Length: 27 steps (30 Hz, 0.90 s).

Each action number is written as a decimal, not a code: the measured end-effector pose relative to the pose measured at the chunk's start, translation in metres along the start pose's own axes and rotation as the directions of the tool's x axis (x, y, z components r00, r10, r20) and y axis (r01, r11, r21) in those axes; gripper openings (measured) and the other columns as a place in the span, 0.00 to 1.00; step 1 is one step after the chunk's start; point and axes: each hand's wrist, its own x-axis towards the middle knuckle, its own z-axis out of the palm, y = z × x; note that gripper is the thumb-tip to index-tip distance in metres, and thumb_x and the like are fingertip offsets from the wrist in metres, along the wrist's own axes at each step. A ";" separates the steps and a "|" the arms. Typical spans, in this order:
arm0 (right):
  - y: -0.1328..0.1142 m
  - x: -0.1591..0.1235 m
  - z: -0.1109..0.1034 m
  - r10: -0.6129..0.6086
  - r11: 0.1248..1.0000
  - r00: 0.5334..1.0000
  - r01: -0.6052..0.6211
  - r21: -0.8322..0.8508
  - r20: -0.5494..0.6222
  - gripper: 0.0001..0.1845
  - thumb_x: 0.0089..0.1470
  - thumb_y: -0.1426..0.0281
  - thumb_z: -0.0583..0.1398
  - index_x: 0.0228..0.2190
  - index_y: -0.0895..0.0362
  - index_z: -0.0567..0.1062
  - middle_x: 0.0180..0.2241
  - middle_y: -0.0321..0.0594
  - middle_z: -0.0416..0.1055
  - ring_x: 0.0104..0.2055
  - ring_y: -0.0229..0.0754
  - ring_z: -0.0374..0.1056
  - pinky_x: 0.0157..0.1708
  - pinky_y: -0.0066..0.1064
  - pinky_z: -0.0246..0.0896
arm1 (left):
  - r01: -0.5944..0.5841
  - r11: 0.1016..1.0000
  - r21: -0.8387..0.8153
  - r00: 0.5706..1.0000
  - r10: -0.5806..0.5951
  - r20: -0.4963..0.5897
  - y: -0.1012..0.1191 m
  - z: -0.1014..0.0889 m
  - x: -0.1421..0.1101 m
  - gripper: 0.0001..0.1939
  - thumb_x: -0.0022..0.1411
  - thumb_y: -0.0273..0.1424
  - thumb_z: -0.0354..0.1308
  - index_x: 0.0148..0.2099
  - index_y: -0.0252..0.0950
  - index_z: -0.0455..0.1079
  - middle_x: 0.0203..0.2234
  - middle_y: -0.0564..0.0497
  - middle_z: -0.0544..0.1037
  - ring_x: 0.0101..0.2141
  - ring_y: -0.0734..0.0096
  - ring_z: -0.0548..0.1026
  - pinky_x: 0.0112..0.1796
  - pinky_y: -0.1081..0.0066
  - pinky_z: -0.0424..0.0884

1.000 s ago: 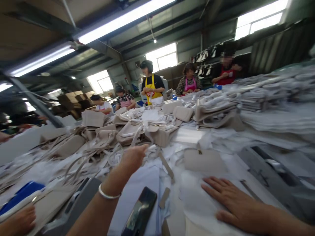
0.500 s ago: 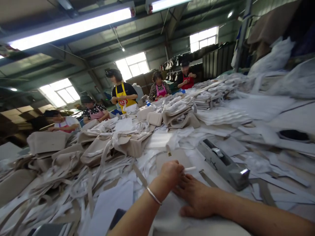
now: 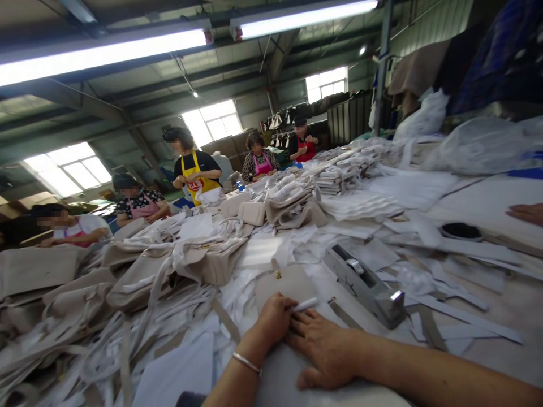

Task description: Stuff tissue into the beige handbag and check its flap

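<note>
My left hand (image 3: pixel 274 319), with a silver bangle at the wrist, is closed around a slim white stick-like piece (image 3: pixel 306 304) whose end sticks out to the right. What kind of thing it is I cannot make out. Palm down, fingers stretched out, my right hand (image 3: pixel 324 347) lies on a pale bag part (image 3: pixel 280 376), its fingertips against the left hand. Just beyond both hands is a beige bag flap (image 3: pixel 292 282) with a small gold clasp (image 3: pixel 278 275). A grey tape dispenser (image 3: pixel 365 285) stands to the right of them.
Beige bags (image 3: pixel 148 277) with straps and white wrapping pile up on the left. Paper strips (image 3: pixel 462 316) and a dark round object (image 3: pixel 461 230) lie right. Another person's hand (image 3: pixel 526 213) reaches in at the right edge. Several people in aprons work across the table.
My view has turned slightly, shifting the scene left and down. Another person's hand has come into view at the right edge. My hands keep nearly the same pose.
</note>
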 end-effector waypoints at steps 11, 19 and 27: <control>0.000 0.000 0.001 0.009 1.000 1.000 -0.009 0.008 0.015 0.51 0.56 0.42 0.58 0.70 0.56 0.52 0.70 0.67 0.46 0.72 0.72 0.40 0.66 0.68 0.35 | 0.020 0.995 -0.094 1.000 -0.020 -0.003 -0.004 0.002 0.011 0.13 0.55 0.27 0.60 0.41 0.37 0.82 0.36 0.51 0.85 0.39 0.66 0.81 0.45 0.70 0.75; -0.005 -0.005 0.007 -0.016 0.993 0.984 -0.005 -0.118 -0.178 0.37 0.53 0.46 0.62 0.56 0.58 0.73 0.58 0.57 0.69 0.62 0.65 0.59 0.64 0.63 0.46 | -0.027 0.999 -0.033 1.000 0.027 -0.013 -0.006 0.007 0.003 0.12 0.57 0.27 0.57 0.39 0.36 0.82 0.34 0.50 0.85 0.36 0.67 0.80 0.41 0.72 0.74; 0.007 0.006 0.024 0.265 0.904 0.895 -0.360 -0.230 -0.359 0.32 0.59 0.65 0.59 0.61 0.69 0.67 0.61 0.64 0.66 0.63 0.65 0.59 0.64 0.59 0.49 | -0.150 0.977 0.151 0.988 0.141 0.066 0.005 -0.002 -0.008 0.11 0.63 0.28 0.55 0.39 0.35 0.81 0.37 0.45 0.83 0.39 0.62 0.79 0.45 0.68 0.72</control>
